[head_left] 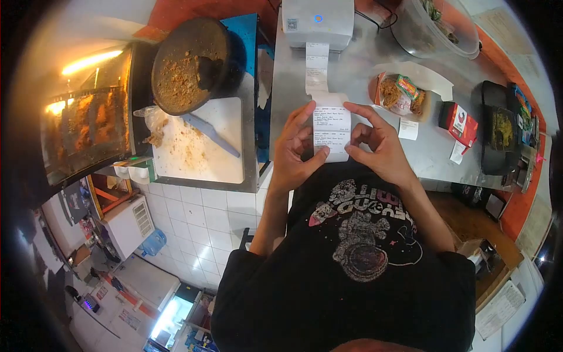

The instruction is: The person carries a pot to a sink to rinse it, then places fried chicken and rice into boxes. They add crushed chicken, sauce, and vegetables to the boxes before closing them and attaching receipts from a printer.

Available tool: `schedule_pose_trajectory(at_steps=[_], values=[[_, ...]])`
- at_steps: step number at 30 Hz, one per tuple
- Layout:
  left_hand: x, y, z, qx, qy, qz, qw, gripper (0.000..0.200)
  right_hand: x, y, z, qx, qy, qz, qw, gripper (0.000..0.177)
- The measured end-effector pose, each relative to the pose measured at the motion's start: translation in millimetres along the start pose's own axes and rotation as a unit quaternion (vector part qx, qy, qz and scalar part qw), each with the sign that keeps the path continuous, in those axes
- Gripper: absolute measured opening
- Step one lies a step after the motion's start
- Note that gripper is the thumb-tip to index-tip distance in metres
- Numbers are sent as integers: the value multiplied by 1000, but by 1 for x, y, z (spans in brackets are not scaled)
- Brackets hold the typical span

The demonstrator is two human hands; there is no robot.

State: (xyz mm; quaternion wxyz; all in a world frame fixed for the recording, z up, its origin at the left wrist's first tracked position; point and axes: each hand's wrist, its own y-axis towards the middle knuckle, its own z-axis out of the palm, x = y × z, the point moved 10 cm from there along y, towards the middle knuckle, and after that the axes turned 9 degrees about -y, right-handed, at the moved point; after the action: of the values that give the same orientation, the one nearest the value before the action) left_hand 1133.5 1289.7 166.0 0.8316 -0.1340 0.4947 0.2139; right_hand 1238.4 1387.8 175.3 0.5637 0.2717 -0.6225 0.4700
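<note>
Here's the steel worktop filling the upper middle of the frame, and at the far left a lit warming cabinet glows orange with fried pieces inside. Just right of it lies a white cutting board dusted with crumbs, and a big dark bowl of brown crumb sits tilted at its top edge. At top centre stands the white printer, blue light on. Upper right, a clear plastic bowl; below that, at the right edge, a black tray with food in it. Now the hands, dead centre: the left hand curls in, thumb and fingers pinching the left edge of the receipt, and the right hand pinches the right edge, forefinger stretched along the top. The paper runs in one strip from the printer slot down to both hands, just above the black printed shirt. To the right, near the right hand, an open food packet, then a red box. A grey-blue knife lies slantwise on the board.
</note>
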Motion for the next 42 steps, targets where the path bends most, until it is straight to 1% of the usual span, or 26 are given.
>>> schedule_pose_trajectory(at_steps=[7, 9, 11, 13, 19, 22, 30, 33, 39, 42], values=[[-1, -2, 4, -4, -11, -13, 1000, 76, 2, -2, -3, -31, -8, -7, 999, 58], [0, -3, 4, -7, -15, -16, 1000, 76, 2, -3, -3, -31, -8, -8, 999, 58], [-1, -2, 4, 0, 4, 2, 1000, 76, 0, -3, -4, -32, -9, -10, 999, 59], [-1, -2, 5, 0, 1, -1, 1000, 76, 0, -4, -3, -20, -13, -17, 1000, 61], [-3, -2, 6, 4, 5, 0, 1000, 77, 1, -6, -1, -19, 4, -2, 1000, 63], [-4, -3, 6, 4, 4, 2, 1000, 77, 0, -6, -1, -24, -7, -11, 1000, 63], [-4, -4, 6, 8, 9, -3, 1000, 77, 1, -6, 0, -25, -3, -17, 1000, 63], [-6, -4, 7, 10, 4, 8, 1000, 77, 1, -7, 0, -25, 1, -16, 1000, 62], [-4, -5, 7, 12, 7, -6, 1000, 80, 0, -8, 0, -27, 0, -12, 1000, 62], [-7, -5, 8, 10, 7, 5, 1000, 79, 0, -9, 0, -28, 4, -13, 1000, 62]])
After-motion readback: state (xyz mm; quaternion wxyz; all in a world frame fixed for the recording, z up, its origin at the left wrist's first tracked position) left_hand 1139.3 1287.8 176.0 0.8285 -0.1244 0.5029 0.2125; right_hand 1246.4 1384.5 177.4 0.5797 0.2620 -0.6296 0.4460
